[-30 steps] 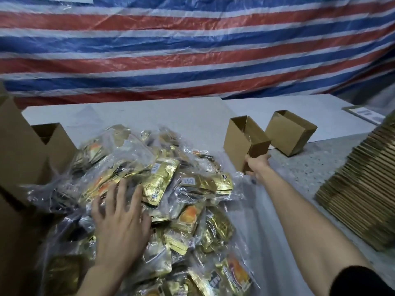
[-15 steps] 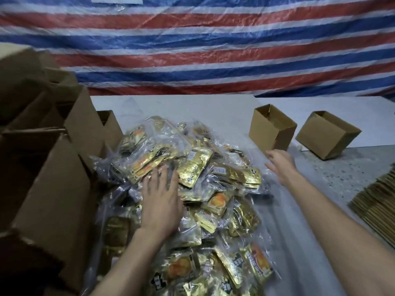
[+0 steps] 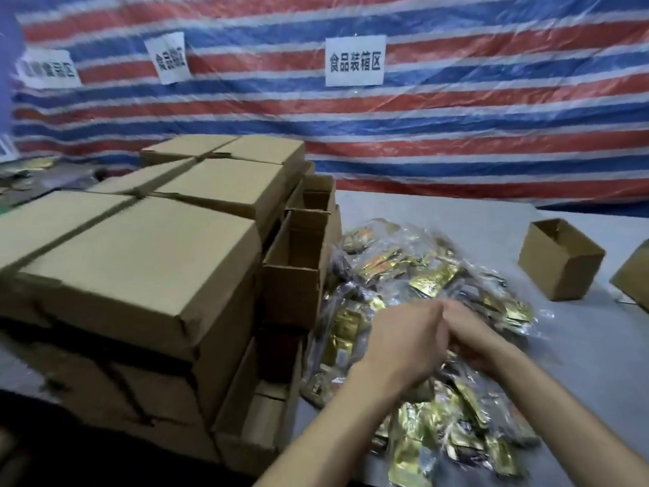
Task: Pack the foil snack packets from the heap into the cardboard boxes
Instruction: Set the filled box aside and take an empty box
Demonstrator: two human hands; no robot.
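A heap of gold foil snack packets in clear wrap lies on the grey table. My left hand and my right hand meet over the middle of the heap, knuckles up and fingers pointing down among the packets. Motion blur hides whether either hand holds a packet. A small open cardboard box stands on the table to the right of the heap. Open cardboard boxes stand along the heap's left side, and another open box sits lower, nearer to me.
A stack of closed, strapped cardboard boxes fills the left. A second small box shows at the right edge. A striped tarp with paper signs hangs behind the table.
My right hand left the small box and swung left to meet my left hand over the heap. My view turned left, bringing the stacked closed boxes into sight.
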